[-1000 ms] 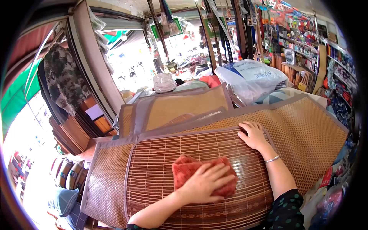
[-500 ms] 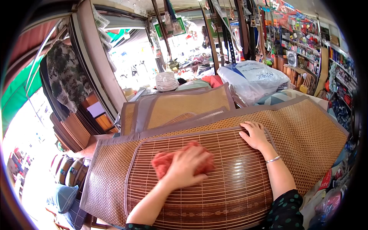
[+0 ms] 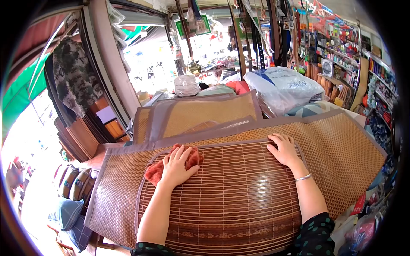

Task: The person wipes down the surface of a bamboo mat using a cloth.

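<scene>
My left hand (image 3: 174, 167) presses on a crumpled red cloth (image 3: 153, 173), fingers spread over it, at the upper left corner of a brown bamboo-slat mat (image 3: 230, 187). Part of the cloth is hidden under the palm. At the mat's upper right edge, my right hand (image 3: 284, 150) lies flat with fingers apart and nothing in it; a silver bangle circles that wrist. Beneath the slat mat spreads a larger tan woven mat (image 3: 337, 153) with a grey border.
Behind lie more woven mats (image 3: 205, 111) and a plastic-wrapped package (image 3: 284, 87). Cushions (image 3: 68, 211) are stacked low on the left. Belts (image 3: 239, 42) hang overhead, and stocked shelves (image 3: 341, 59) stand at the right. A camouflage garment (image 3: 74, 74) hangs at the left.
My left hand has slid the red cloth left and away from me, from the slat mat's middle to its upper left corner. The right hand has stayed in place.
</scene>
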`<state>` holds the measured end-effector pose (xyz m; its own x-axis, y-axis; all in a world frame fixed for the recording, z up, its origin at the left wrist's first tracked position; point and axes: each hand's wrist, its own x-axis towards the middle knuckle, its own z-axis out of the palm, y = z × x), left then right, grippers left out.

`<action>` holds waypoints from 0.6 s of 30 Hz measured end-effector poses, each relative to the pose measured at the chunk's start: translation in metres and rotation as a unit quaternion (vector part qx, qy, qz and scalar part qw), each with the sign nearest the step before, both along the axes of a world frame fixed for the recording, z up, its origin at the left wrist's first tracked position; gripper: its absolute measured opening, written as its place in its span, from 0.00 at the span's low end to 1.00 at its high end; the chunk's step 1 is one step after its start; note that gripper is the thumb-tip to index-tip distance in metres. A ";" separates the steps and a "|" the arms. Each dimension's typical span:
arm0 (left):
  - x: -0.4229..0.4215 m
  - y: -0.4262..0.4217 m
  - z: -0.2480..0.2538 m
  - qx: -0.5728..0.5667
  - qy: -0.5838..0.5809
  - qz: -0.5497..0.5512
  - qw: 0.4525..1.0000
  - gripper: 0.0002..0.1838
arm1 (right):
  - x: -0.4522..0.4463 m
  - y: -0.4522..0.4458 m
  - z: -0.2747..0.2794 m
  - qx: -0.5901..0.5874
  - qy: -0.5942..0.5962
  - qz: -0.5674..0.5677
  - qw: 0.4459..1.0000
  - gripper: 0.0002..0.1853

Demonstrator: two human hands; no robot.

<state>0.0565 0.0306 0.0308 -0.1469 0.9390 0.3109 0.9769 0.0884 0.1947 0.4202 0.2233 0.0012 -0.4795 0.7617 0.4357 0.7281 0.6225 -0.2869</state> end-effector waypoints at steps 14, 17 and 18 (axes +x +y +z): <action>0.125 -0.032 0.013 -0.023 0.040 -0.424 0.905 0.46 | 0.000 0.003 -0.005 -0.012 0.005 0.003 1.000 0.26; 0.077 -0.010 0.019 0.015 0.000 -0.270 0.963 0.42 | 0.000 0.001 0.000 -0.010 -0.001 0.000 1.000 0.26; 0.062 -0.006 0.031 -0.045 -0.014 -0.183 0.982 0.41 | 0.000 0.000 0.001 -0.009 -0.004 0.000 1.000 0.26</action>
<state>0.1181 0.0242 0.0618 0.1979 0.9539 0.2257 0.9406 -0.2496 0.2301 0.4200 0.2229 0.0021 -0.4829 0.7691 0.4187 0.7305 0.6175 -0.2918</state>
